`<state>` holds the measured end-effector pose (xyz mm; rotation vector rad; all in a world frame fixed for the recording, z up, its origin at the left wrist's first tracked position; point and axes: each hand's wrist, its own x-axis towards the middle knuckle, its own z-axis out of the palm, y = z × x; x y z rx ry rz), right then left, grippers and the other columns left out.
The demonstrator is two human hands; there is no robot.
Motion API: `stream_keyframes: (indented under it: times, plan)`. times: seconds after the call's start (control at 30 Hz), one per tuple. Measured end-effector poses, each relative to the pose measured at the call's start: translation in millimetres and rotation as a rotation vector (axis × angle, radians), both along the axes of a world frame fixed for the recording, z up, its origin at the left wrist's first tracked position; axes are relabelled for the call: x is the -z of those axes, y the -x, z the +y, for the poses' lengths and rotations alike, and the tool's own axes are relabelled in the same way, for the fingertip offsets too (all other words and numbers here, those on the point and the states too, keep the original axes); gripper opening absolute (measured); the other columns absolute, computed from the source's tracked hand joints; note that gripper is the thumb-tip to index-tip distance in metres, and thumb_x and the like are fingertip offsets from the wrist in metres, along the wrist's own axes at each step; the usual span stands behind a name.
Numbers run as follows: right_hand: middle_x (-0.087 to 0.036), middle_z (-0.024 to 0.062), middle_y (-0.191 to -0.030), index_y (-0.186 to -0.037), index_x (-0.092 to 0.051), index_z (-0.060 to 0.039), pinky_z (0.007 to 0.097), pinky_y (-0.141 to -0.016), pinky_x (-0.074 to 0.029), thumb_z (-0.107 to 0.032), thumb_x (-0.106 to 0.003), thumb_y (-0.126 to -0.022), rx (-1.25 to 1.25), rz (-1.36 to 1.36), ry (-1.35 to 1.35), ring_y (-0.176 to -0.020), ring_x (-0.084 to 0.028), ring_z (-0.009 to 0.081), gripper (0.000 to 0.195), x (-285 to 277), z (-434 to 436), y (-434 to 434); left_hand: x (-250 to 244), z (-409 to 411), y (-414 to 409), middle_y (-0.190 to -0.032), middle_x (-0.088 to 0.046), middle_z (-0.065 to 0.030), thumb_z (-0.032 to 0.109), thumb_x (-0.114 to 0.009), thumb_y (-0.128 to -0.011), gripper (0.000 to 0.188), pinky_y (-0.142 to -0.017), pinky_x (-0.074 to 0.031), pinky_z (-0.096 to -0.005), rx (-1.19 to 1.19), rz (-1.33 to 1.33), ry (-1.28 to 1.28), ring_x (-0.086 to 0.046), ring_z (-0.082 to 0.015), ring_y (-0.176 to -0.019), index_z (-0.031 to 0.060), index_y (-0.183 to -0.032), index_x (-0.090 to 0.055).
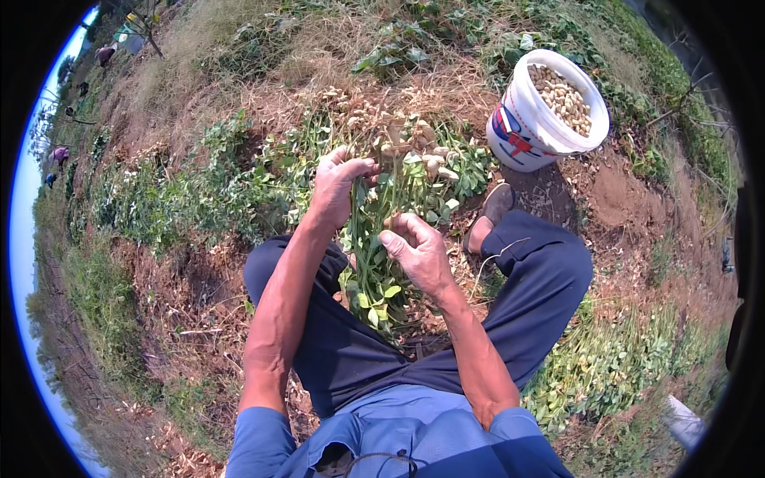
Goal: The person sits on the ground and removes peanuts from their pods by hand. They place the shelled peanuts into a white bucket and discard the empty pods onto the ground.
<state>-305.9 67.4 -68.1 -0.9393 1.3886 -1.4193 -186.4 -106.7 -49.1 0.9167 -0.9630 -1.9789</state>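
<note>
A bunch of uprooted peanut plants [372,251] lies between my knees, its green stems running up towards pods at the root end. My left hand [345,182] is at the upper left of the stems, thumb and fingers closed around part of the bunch near the roots. To the right of the stems, my right hand [417,248] is half curled, thumb close to the forefinger; whether anything thin is between them cannot be told. Peanut pods [439,162] hang at the roots just above both hands. A white plastic bucket [520,128] holding picked peanuts [559,98] stands at the upper right, slightly tilted in view.
More peanut plants [179,191] lie in a row at the left, and others [615,364] at the lower right. My shoe [498,206] is just below the bucket. Dry grass [197,66] and vines lie beyond. Far off at the upper left are other people [105,55].
</note>
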Motion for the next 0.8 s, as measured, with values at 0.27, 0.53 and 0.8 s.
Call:
stream_keyframes:
  times: [0.27,0.53,0.8]
  plan:
    - [-0.067,0.0122,-0.106,-0.119,-0.065,-0.0005,0.0302,-0.068,-0.053,-0.017,-0.081,-0.09,0.484,0.652,0.245,-0.076,-0.06,0.0166,0.037,-50,31,38,-7,4,0,-0.095,-0.07,-0.009,0.003,-0.069,-0.09,0.024,-0.073,-0.061,-0.0346,0.04,0.1,0.01,-0.07,-0.0176,-0.083,0.0018,-0.111,-0.059]
    - [-0.073,0.0021,-0.113,-0.125,-0.07,-0.0025,0.0314,-0.094,-0.049,-0.019,-0.081,-0.092,0.216,-0.371,0.056,-0.101,-0.064,0.0121,0.039,-3,-15,38,-15,30,30,-0.108,-0.072,-0.0077,0.011,-0.076,-0.089,0.059,-0.078,-0.054,-0.028,0.239,-0.047,0.204,-0.067,-0.0125,-0.087,-0.0046,-0.14,-0.051]
    - [-0.071,0.0,-0.116,-0.123,-0.071,-0.0073,0.0296,-0.093,-0.049,-0.011,-0.074,-0.095,0.501,-0.598,0.019,-0.101,-0.064,0.0119,0.028,52,-13,41,-14,26,23,-0.109,-0.073,-0.0033,0.003,-0.077,-0.083,0.045,-0.077,-0.052,-0.0233,0.238,-0.382,0.433,-0.063,-0.0065,-0.087,-0.0021,-0.127,-0.07]
